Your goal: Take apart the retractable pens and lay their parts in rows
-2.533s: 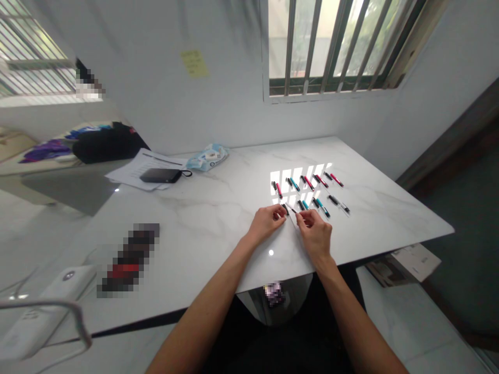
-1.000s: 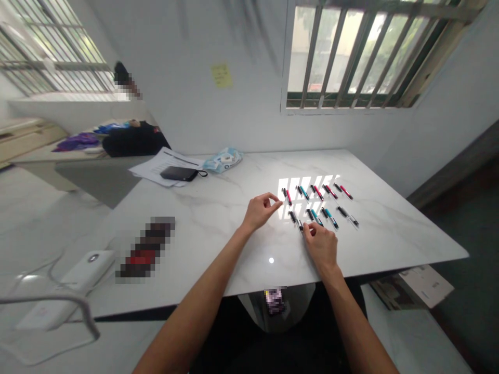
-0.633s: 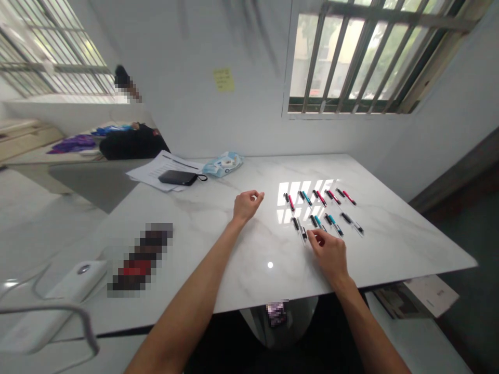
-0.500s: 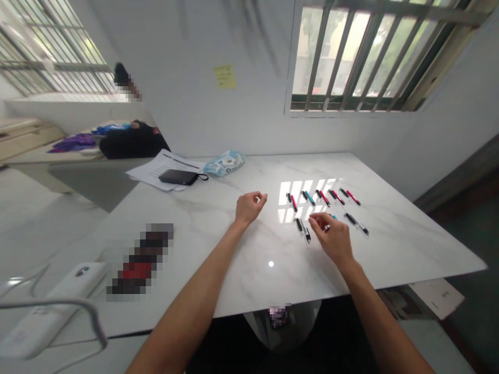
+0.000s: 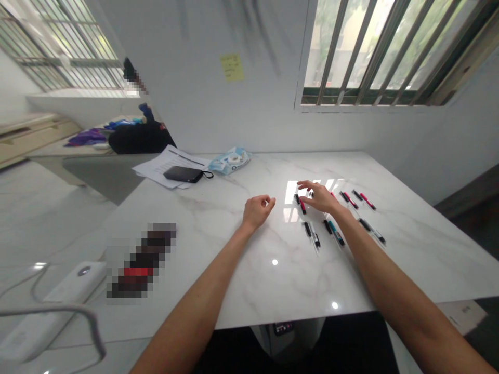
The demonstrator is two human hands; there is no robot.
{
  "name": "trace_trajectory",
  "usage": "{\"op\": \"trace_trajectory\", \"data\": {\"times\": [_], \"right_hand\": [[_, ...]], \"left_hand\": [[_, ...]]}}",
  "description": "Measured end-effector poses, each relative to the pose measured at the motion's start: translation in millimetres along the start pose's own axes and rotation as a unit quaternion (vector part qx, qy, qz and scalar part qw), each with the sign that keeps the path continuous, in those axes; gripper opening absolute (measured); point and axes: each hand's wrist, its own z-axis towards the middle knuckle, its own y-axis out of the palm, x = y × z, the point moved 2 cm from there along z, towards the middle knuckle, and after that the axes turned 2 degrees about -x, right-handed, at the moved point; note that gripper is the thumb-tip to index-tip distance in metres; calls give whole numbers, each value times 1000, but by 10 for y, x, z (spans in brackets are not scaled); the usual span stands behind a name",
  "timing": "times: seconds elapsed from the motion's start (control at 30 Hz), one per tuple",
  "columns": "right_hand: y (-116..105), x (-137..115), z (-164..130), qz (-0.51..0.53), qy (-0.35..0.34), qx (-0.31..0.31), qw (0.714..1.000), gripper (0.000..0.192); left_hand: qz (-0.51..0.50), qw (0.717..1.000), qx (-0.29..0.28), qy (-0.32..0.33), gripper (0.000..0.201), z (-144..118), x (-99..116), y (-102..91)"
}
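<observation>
1. Head view, right hand [image 5: 320, 196]: it reaches out over the far row of pens on the white marble table [image 5: 234, 244], palm down, fingers spread and loosely extended. Nothing is visibly grasped. The fingertips hover over or touch the left end of that row; contact cannot be told for sure.

2. Head view, the nearest pen: a red and black pen [image 5: 301, 203] lies just beneath and to the left of the right fingertips, flat on the table and pointing roughly away from the person. It sits at the left end of the far row.

3. Head view, the other pens: two more red pens [image 5: 357, 198] lie beyond the back of the right hand, on its right. Nearer the person than the fingers, a black and clear pen [image 5: 312, 234] and a teal pen [image 5: 334, 231] lie side by side just beside the right wrist. Another dark pen [image 5: 372, 231] lies further right, apart from the forearm.

4. Head view, left hand [image 5: 258, 210]: it rests on the table well to the left of the pens, fingers curled in loosely with thumb and forefinger tips close together. Whether they pinch something small cannot be told.

5. Head view, far from both hands: papers with a black case [image 5: 182, 174] and a blue packet [image 5: 230, 159] lie at the table's far left edge.
</observation>
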Motion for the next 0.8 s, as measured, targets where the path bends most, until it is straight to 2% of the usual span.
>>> {"op": "trace_trajectory", "data": {"times": [0.2, 0.47, 0.6, 0.8], "right_hand": [[40, 18, -18, -6, 7, -3, 1000, 53], [80, 138, -35, -18, -8, -42, 999, 55], [106, 144, -42, -22, -24, -49, 998, 57], [143, 148, -26, -31, -12, -42, 999, 53]], "left_hand": [[-27, 1000, 4, -13, 43, 25, -45, 12], [-63, 997, 5, -32, 44, 32, -59, 21], [-48, 999, 6, -22, 43, 15, -48, 24], [-36, 999, 6, -10, 43, 2, -24, 35]]}}
